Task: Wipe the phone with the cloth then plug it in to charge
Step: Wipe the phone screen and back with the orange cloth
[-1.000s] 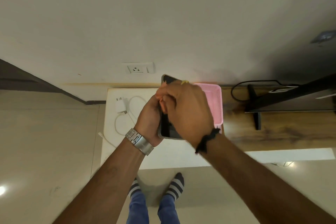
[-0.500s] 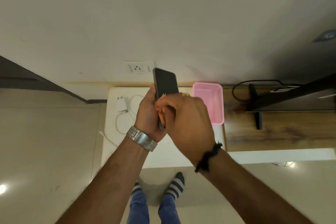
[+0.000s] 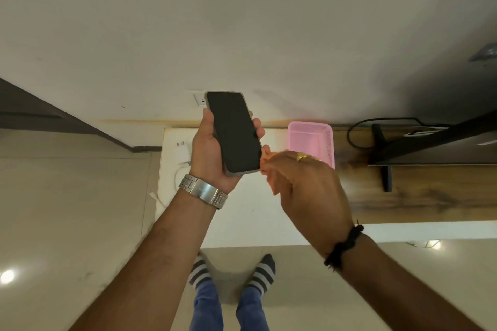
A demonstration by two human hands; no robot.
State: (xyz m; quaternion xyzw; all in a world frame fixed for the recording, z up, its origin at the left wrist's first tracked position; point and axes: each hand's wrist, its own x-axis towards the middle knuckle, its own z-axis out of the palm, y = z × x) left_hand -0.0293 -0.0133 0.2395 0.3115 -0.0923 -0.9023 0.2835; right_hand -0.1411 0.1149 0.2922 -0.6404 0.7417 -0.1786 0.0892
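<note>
Head view: pale wall above, glossy floor tiles below, and between them a white tabletop (image 3: pixel 250 220) set against the wall, with a wood-grain surface (image 3: pixel 430 193) adjoining on the right. The phone (image 3: pixel 233 132) is held in the air above the tabletop, screen toward the camera and dark; its long axis runs from lower right to upper left, the upper end overlapping the wall socket (image 3: pixel 199 100) in the picture. The left hand (image 3: pixel 212 153) has its grip clamped on the phone — thumb along the left edge, fingertips (image 3: pixel 258 126) wrapped over the right edge, palm behind the back. The right hand (image 3: pixel 304 188) has its grip closed on the orange cloth (image 3: pixel 267 162), bunched at the fingers and touching or just beside the phone's lower right corner; motion blur prevents a firmer reading. Handling judgement: the phone is rigid, light and smooth-faced, likely slippery and breakable if dropped, so hold it by the long edges and leave the glass free. The cloth is soft and limp — pinch a fold. A white charger (image 3: pixel 182 150) and its cable (image 3: pixel 178 174) lie on the tabletop, partly hidden by the left wrist. A pink basket (image 3: pixel 310 140) stands near the right hand.
</note>
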